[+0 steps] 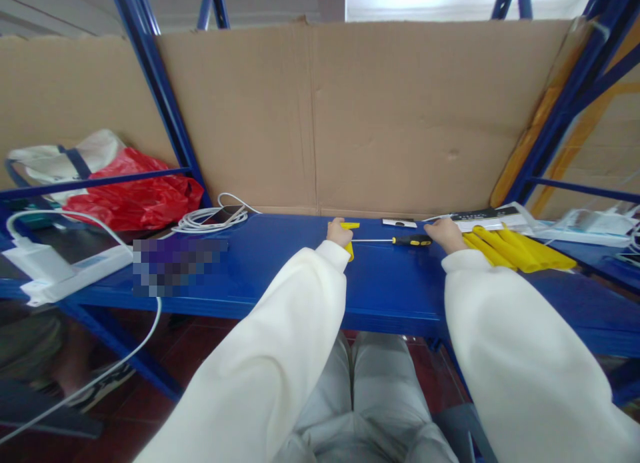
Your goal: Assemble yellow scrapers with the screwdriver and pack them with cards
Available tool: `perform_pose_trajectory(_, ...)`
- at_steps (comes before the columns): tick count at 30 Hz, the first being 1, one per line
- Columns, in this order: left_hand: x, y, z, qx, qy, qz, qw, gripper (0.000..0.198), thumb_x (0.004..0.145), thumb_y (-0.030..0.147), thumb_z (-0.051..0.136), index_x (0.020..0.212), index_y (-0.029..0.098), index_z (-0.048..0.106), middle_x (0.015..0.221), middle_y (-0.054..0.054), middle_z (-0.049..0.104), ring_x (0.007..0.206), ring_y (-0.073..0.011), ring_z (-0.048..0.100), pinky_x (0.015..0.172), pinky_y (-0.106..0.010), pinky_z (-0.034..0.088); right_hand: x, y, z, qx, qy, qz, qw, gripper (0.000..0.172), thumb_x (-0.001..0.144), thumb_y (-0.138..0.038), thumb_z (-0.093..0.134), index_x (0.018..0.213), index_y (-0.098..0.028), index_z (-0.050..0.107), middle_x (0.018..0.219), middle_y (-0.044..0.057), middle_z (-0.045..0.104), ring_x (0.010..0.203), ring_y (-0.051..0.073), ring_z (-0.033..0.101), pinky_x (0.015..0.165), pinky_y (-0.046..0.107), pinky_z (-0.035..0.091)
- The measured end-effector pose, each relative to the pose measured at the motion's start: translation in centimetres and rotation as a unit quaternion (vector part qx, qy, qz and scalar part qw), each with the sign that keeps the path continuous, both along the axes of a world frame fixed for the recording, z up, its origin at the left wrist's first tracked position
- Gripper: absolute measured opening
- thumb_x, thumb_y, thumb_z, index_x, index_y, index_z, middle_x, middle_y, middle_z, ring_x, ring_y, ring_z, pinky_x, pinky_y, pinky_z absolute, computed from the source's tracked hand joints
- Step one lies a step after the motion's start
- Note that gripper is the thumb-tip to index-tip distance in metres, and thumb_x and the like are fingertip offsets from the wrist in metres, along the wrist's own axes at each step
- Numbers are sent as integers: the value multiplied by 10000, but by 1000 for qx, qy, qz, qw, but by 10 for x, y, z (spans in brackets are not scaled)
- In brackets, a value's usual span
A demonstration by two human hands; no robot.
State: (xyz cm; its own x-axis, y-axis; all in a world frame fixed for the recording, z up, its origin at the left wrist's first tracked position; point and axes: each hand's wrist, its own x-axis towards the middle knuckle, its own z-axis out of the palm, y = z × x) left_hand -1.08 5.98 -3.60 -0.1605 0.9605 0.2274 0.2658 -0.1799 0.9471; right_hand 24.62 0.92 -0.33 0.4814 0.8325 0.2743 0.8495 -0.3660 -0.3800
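My left hand (339, 233) is closed around a yellow piece (349, 251), whose parts show above and below the fingers; its full shape is hidden. A screwdriver (411, 240) with a black and yellow handle lies level over the blue shelf, its thin shaft pointing left toward the yellow piece. Whether the tip touches that piece I cannot tell. At the handle's end, my right hand (447, 235) has its fingers closed on the screwdriver. Several long yellow pieces (515, 248) lie side by side just right of that hand.
On the blue shelf (280, 263) are a coiled white cable (213, 219), a small black and white item (399, 223) and a blurred-out object (177, 266). Power strips stand left (83, 273) and right (583, 233). A cardboard panel (390, 116) closes the back; blue posts flank it.
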Motion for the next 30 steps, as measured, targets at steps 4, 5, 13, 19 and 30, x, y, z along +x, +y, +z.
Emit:
perform_pose_trajectory(4,0,-4,3,-24,30,-6,999,662,645,-19,691,1284,137,613,1190,-161,733,1117,-248,674,974,-343,507,-4,6,-2,25,-43,9,999,354,889,-271,529,1054,-85,781,1114,235,730,1119,350,671,913,393,521)
perform_pose_trajectory(5,1,-5,4,-27,38,-8,999,662,648,-31,674,1286,134,612,1225,-167,719,1132,-248,667,976,-340,504,-6,9,-2,25,-59,16,998,360,891,-273,534,1086,-88,775,1137,234,723,1135,347,665,931,395,516)
perform_pose_trajectory(13,2,-17,10,-6,87,1,996,626,653,-58,638,1254,116,634,1369,-184,629,1214,-248,618,1043,-313,459,-28,50,5,-81,-84,13,993,574,877,-435,637,1319,-69,648,1274,281,644,1245,378,597,1001,494,483)
perform_pose_trajectory(19,4,-21,8,-2,88,-3,996,600,661,-53,634,1232,131,637,1358,-174,635,1187,-251,621,1025,-325,470,-27,76,2,-119,-62,-11,991,477,841,-360,675,1239,-97,691,1164,265,687,1169,380,631,949,555,489)
perform_pose_trajectory(30,4,-26,11,-6,82,-13,997,606,653,-57,611,1228,132,634,1347,-157,638,1201,-244,599,1029,-305,448,-27,76,-4,-109,-79,7,991,393,840,-334,669,1156,-105,716,1111,259,697,1110,365,655,900,540,495)
